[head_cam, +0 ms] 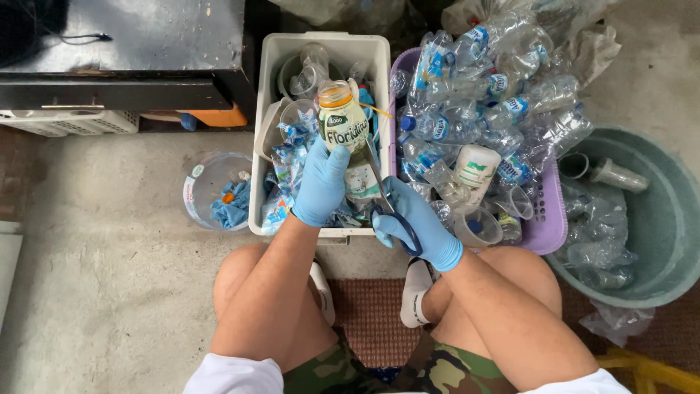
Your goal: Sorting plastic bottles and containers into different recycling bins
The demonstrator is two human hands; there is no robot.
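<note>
Gloved hands, both grips closed

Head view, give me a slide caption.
Gloved left hand holds a labelled bottle over a white bin; right hand works scissors.

The left hand hides the bottle's lower part; the scissors' blade tips are hidden behind it.

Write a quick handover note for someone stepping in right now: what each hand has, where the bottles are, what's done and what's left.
Left hand, blue-gloved: grips a clear plastic bottle with a green-and-white label over the white rectangular bin.
Right hand, blue-gloved: holds blue-handled scissors, blades at the bottle's label.
Done: torn labels lie in the white bin; bare bottles in the round green tub.
Left: the purple basket is heaped with labelled bottles.
</note>
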